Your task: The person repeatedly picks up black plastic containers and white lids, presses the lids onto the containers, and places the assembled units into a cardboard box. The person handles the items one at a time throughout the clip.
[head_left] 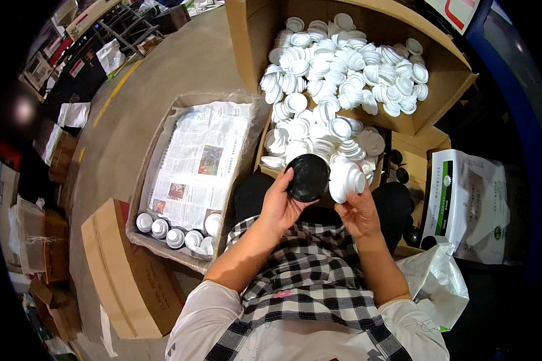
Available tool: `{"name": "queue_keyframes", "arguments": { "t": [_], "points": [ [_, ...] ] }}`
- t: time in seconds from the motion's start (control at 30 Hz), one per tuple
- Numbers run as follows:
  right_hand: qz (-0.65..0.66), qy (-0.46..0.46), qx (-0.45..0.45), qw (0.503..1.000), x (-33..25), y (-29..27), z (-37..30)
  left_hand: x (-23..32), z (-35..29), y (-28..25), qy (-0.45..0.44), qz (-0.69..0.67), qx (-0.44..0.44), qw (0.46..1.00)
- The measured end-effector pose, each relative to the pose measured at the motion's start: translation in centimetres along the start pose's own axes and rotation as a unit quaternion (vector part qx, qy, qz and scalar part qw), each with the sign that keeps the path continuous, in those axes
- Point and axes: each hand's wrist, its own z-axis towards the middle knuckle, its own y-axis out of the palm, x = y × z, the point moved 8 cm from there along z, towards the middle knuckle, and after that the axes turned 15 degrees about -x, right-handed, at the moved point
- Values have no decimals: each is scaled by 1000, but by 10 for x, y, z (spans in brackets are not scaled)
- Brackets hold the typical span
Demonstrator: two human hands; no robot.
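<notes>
A black round disc (308, 177), like a shallow lid, is gripped at its left edge by my left hand (278, 203). Close beside it, my right hand (360, 213) pinches a white stepped round lid (344, 180) from below, fingers and thumb closed on its side. The disc and the white lid are held near each other above my lap; whether they touch I cannot tell. Just beyond my hands lies a heap of similar white lids (337, 75), spilling from a large tilted cardboard box (442, 65).
Left of my lap stands a plastic-lined carton (153, 141) with newspaper (193, 135) inside and several white stepped pieces (175, 238) along its near end. A closed cardboard box (126, 271) leans against it. At right are black round parts (401, 175) and a white-green package (473, 201).
</notes>
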Motion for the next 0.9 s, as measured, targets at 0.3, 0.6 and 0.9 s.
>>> {"name": "queue_keyframes", "arguments": {
  "t": [0.3,0.6,0.9],
  "points": [
    [-224,-97,24,969,-21,2,-16,-1,-30,59,1,-10,-84,996],
    [-450,-195,0,872,-40,57,-27,-16,-43,75,38,-13,-77,996],
    [-501,-250,-55,827,-38,76,-33,-22,-55,96,75,122,-82,986]
  ]
}}
